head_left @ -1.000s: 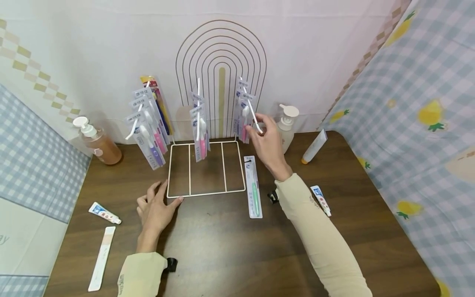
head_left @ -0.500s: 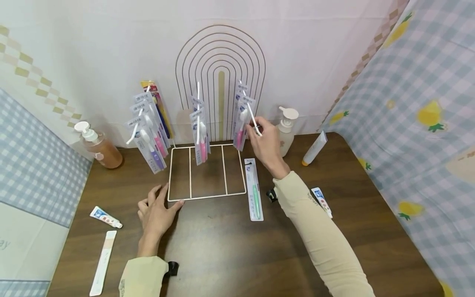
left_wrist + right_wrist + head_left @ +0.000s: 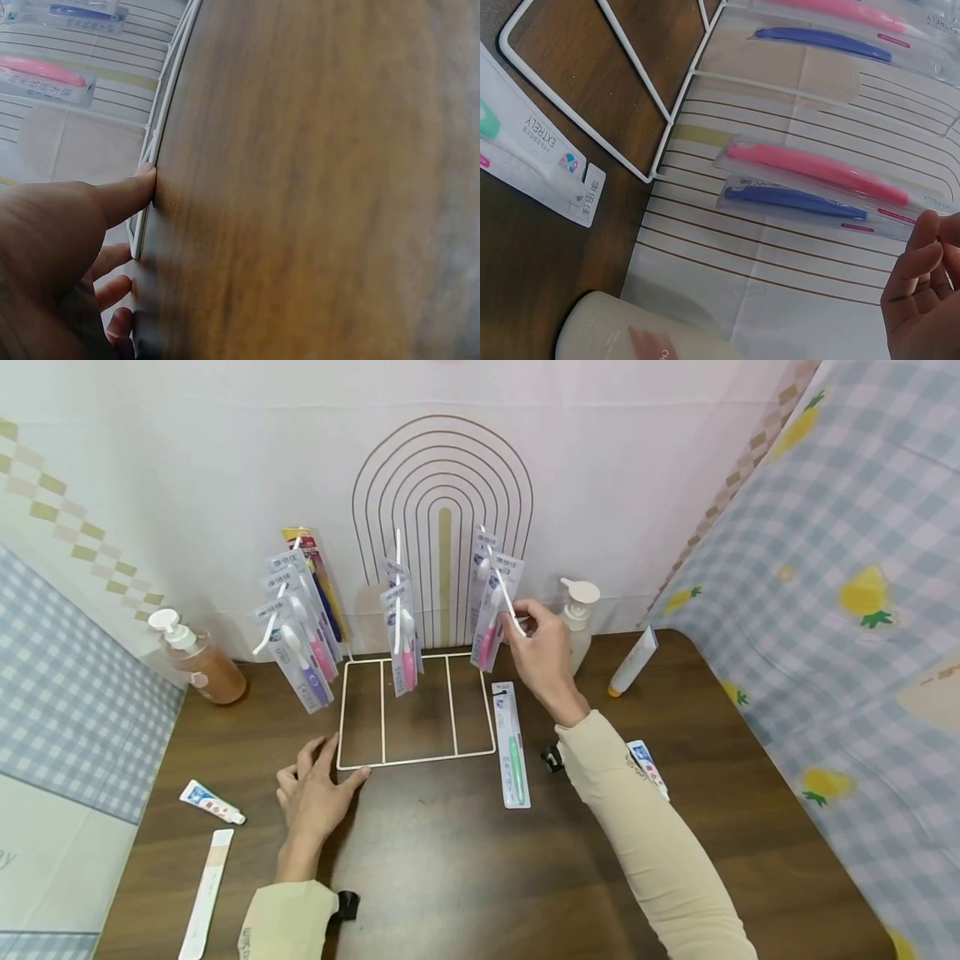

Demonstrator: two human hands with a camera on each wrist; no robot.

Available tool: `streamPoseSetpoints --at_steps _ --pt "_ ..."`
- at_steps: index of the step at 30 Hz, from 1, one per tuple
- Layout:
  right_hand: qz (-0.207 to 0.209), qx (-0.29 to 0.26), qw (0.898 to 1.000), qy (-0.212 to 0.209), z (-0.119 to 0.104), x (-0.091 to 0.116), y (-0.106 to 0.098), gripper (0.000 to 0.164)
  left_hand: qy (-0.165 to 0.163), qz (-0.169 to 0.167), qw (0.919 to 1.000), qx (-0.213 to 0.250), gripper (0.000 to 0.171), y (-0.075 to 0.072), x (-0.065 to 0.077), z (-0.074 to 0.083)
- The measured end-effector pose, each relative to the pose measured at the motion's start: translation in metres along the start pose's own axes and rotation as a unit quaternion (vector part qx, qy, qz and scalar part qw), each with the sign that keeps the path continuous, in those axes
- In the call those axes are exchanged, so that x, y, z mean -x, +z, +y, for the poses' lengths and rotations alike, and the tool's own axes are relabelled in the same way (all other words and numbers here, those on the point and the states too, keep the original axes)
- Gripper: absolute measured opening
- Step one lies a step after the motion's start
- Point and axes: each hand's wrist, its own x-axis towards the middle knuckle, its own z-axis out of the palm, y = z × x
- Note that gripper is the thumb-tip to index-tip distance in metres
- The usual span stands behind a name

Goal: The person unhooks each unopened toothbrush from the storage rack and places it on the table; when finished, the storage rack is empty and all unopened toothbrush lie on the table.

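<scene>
The white wire rack [image 3: 417,763] has three prongs with packaged toothbrushes hanging from them. My left hand [image 3: 313,797] holds its front left corner, thumb on the front rail and fingers at the left side. At the right prong [image 3: 507,597], my right hand [image 3: 542,647] pinches the edge of a pink toothbrush pack [image 3: 489,631], which hangs tilted. In the right wrist view, a blue toothbrush pack [image 3: 795,204] hangs behind it. Flat on the table, right of the rack, lies a green toothbrush pack [image 3: 514,760].
Pink [image 3: 407,656] and purple [image 3: 306,672] toothbrush packs hang from the middle and left prongs. A cream pump bottle [image 3: 578,618] stands behind my right hand, an amber one [image 3: 206,668] at far left. Toothpaste tubes [image 3: 212,802] and a long white sachet [image 3: 206,895] lie around.
The pink pack in my right hand has shifted forward along the prong, away from the pack behind it, and tilted. My left hand has stayed at the rack's corner.
</scene>
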Motion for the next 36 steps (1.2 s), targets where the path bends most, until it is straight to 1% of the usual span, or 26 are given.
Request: streamPoseSetpoints --at_steps 4,8,10,15,20,26,29,36 --pt "0.005 -0.027 1.0 -0.002 0.003 0.001 -0.004 0.016 -0.01 -0.012 0.9999 -0.006 0.087 -0.003 0.0 0.005" --pt "0.005 -0.044 0.999 0.016 0.008 0.005 -0.01 0.016 -0.017 -0.022 0.9995 -0.01 0.087 -0.006 0.002 0.01" --pt "0.007 -0.045 0.999 0.026 0.012 0.009 -0.014 0.017 -0.013 -0.015 0.9998 -0.006 0.087 -0.005 0.001 0.009" --pt "0.007 -0.001 0.999 0.042 0.023 0.018 -0.022 0.017 -0.002 0.005 1.0 -0.003 0.087 -0.001 -0.001 0.003" --pt "-0.031 0.038 0.996 0.069 0.039 0.027 -0.029 0.021 0.0 0.009 1.0 -0.001 0.087 -0.001 0.0 0.002" --pt "-0.075 0.063 0.986 0.135 0.065 0.04 -0.038 0.025 -0.008 -0.001 1.0 -0.002 0.088 -0.001 0.001 0.004" --pt "-0.093 0.067 0.98 0.164 0.078 0.046 -0.041 0.025 -0.011 -0.006 0.9999 -0.005 0.087 -0.002 0.001 0.004" --pt "-0.124 0.068 0.964 0.226 0.099 0.061 -0.044 0.026 -0.009 -0.004 0.9999 0.003 0.086 0.0 0.001 0.004"
